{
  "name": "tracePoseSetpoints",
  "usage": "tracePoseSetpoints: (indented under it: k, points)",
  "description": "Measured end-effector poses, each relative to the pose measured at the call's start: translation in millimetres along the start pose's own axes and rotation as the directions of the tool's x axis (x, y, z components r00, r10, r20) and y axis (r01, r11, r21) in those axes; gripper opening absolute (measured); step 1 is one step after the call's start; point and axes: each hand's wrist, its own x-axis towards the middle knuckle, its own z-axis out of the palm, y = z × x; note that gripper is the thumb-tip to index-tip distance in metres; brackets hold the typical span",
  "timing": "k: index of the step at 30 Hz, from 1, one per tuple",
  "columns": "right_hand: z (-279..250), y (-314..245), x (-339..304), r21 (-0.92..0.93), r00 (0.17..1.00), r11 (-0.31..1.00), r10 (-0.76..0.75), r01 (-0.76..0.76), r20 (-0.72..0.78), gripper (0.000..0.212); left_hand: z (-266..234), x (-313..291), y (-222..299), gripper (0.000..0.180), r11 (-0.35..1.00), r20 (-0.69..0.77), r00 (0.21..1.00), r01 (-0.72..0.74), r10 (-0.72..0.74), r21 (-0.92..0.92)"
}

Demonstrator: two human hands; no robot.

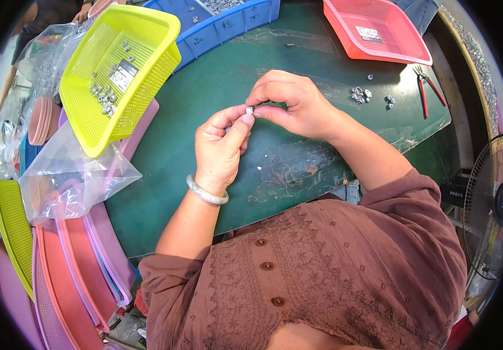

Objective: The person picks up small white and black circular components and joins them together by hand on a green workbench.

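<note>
Over the middle of the green table (193,87), my left hand (221,146) pinches a small silver metal part (249,111) between thumb and fingers. My right hand (298,108) meets it from the right, thumb and forefinger closed together at the part's edge. A tiny dark bit shows between those fingertips, too small to name. The left hand's lower fingers are curled, and something pale shows partly behind them. To the right of my hands lie a small heap of shiny metal pieces (359,95) and a few more small parts (390,102).
A yellow-green basket (167,55) holding similar parts stands tilted at the left, beside a clear plastic bag (82,175). Behind are a blue tray (228,32) and a pink-red basket (345,35). Red-handled pliers (423,96) lie right. Stacked baskets (67,280) and a fan (488,204) flank me.
</note>
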Motion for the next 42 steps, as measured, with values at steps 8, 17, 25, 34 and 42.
tracePoseSetpoints:
  k: [8, 17, 25, 34, 42]
  points:
    - [0.3, 1.1, -0.4, -0.009, 0.999, 1.0, -0.008, 0.008, -0.046, 0.014, 1.5, -0.9, -0.9, 0.015, 0.999, -0.039, 0.999, -0.024, 0.025, 0.034]
    - [2.6, 4.9, -1.5, 0.008, 1.0, 1.0, 0.012, -0.012, -0.026, 0.011, 3.0, 0.0, -0.1, 0.015, 1.0, -0.051, 0.999, -0.01, 0.011, 0.011]
    - [4.7, 5.7, -2.4, 0.081, 0.996, 0.993, 0.089, -0.087, -0.018, 0.008, 2.2, -0.3, 0.3, 0.014, 1.0, -0.041, 0.999, 0.0, 0.0, 0.003]
    - [5.2, 3.7, -2.7, 0.182, 0.982, 0.965, 0.186, -0.188, 0.029, 0.006, 3.0, -1.5, 1.5, 0.012, 1.0, -0.08, 0.997, 0.022, -0.022, 0.005]
    - [4.9, 3.2, -3.6, 0.286, 0.943, 0.898, 0.317, -0.333, 0.102, 0.007, 2.2, -1.6, 2.3, 0.009, 0.999, -0.073, 0.997, 0.032, -0.033, -0.01]
